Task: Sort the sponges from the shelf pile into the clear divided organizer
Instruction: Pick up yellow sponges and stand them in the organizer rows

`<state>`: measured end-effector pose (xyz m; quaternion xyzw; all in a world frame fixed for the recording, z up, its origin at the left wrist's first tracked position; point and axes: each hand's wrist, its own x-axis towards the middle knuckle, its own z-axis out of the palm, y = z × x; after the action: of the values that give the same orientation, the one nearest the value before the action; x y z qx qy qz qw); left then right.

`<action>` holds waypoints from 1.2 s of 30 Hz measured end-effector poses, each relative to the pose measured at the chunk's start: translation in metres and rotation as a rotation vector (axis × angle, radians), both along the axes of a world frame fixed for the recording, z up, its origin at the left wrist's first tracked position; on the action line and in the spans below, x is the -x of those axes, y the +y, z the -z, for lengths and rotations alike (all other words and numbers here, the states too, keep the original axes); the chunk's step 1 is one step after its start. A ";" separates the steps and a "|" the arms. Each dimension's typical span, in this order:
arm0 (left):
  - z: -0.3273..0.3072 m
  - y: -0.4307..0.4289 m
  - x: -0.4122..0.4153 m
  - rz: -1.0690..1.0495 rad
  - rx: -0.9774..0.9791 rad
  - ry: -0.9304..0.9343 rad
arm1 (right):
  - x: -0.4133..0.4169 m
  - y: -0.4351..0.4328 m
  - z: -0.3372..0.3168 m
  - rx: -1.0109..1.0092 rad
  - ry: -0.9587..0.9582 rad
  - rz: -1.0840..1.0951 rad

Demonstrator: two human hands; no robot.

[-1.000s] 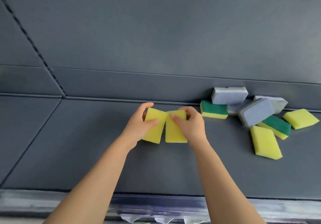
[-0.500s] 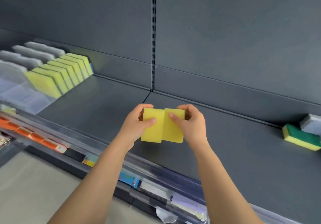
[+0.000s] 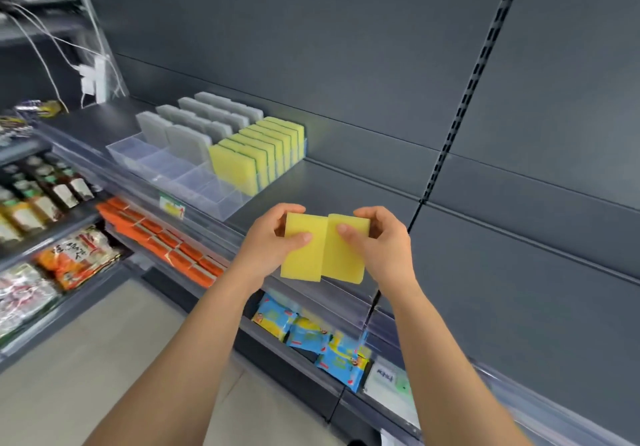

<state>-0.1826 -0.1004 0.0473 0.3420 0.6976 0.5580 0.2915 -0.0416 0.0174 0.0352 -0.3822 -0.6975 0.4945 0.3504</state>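
I hold two plain yellow sponges side by side over the shelf's front edge. My left hand (image 3: 277,241) grips the left yellow sponge (image 3: 302,261); my right hand (image 3: 379,241) grips the right yellow sponge (image 3: 343,262). The clear divided organizer (image 3: 194,177) stands on the shelf up and to the left. Its right lane holds a row of upright yellow-and-green sponges (image 3: 258,149); the lanes to the left hold upright grey sponges (image 3: 194,127). The front parts of the grey lanes are bare. The shelf pile is out of view.
The dark grey shelf (image 3: 485,272) runs right from the organizer, with a clear plastic strip along its front edge. Lower shelves hold orange packs (image 3: 162,237), blue packets (image 3: 311,334) and bottles (image 3: 52,192). White cables (image 3: 90,75) hang at the upper left.
My view has swung left from the sponge pile, which has left the frame, to the organizer. Both hands keep hold of the two yellow sponges.
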 end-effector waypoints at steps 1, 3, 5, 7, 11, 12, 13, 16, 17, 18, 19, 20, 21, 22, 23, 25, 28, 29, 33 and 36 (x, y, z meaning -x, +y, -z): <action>-0.002 -0.005 0.010 -0.008 -0.003 0.004 | 0.011 -0.003 -0.001 0.000 0.005 -0.014; -0.006 -0.013 0.030 -0.022 -0.016 0.002 | 0.033 -0.007 -0.004 -0.006 0.015 -0.042; -0.008 -0.019 0.049 -0.042 -0.029 0.019 | 0.055 -0.010 -0.006 -0.025 0.019 -0.069; -0.011 -0.023 0.070 -0.069 -0.036 0.049 | 0.078 -0.011 -0.008 -0.037 0.024 -0.091; -0.013 -0.028 0.113 -0.110 -0.057 0.085 | 0.124 -0.010 -0.009 -0.036 0.039 -0.139; -0.014 -0.028 0.123 -0.116 -0.058 0.093 | 0.134 -0.008 -0.010 -0.032 0.042 -0.147; -0.015 -0.027 0.135 -0.124 -0.061 0.100 | 0.147 -0.007 -0.011 -0.025 0.046 -0.154; -0.017 -0.021 0.170 -0.131 -0.062 0.123 | 0.182 -0.001 -0.014 -0.022 0.056 -0.154; -0.018 -0.019 0.182 -0.126 -0.062 0.135 | 0.192 0.001 -0.014 -0.027 0.055 -0.155; -0.019 -0.016 0.192 -0.120 -0.064 0.150 | 0.202 0.003 -0.015 -0.032 0.052 -0.160; -0.020 -0.013 0.203 -0.117 -0.068 0.169 | 0.211 0.006 -0.016 -0.031 0.050 -0.166; -0.020 -0.010 0.214 -0.117 -0.070 0.184 | 0.219 0.010 -0.017 -0.026 0.047 -0.172; -0.020 -0.008 0.223 -0.120 -0.072 0.193 | 0.227 0.013 -0.017 -0.021 0.045 -0.175; -0.019 -0.005 0.233 -0.127 -0.071 0.198 | 0.235 0.016 -0.016 -0.017 0.041 -0.176; -0.019 -0.002 0.241 -0.135 -0.072 0.200 | 0.242 0.019 -0.015 -0.016 0.034 -0.174; -0.017 0.002 0.256 -0.145 -0.072 0.206 | 0.254 0.022 -0.014 -0.026 0.006 -0.168; -0.014 0.006 0.274 -0.151 -0.087 0.195 | 0.270 0.027 -0.011 -0.068 -0.062 -0.157; -0.013 0.007 0.279 -0.149 -0.090 0.191 | 0.273 0.028 -0.010 -0.078 -0.088 -0.151; -0.011 0.013 0.294 -0.116 -0.123 0.167 | 0.284 0.032 -0.008 -0.099 -0.171 -0.133; -0.010 0.019 0.307 -0.075 -0.137 0.161 | 0.292 0.032 -0.008 -0.136 -0.215 -0.102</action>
<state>-0.4898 -0.0816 0.0570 0.3785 0.6913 0.5855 0.1896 -0.3337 0.0492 0.0429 -0.3723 -0.7814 0.4197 0.2731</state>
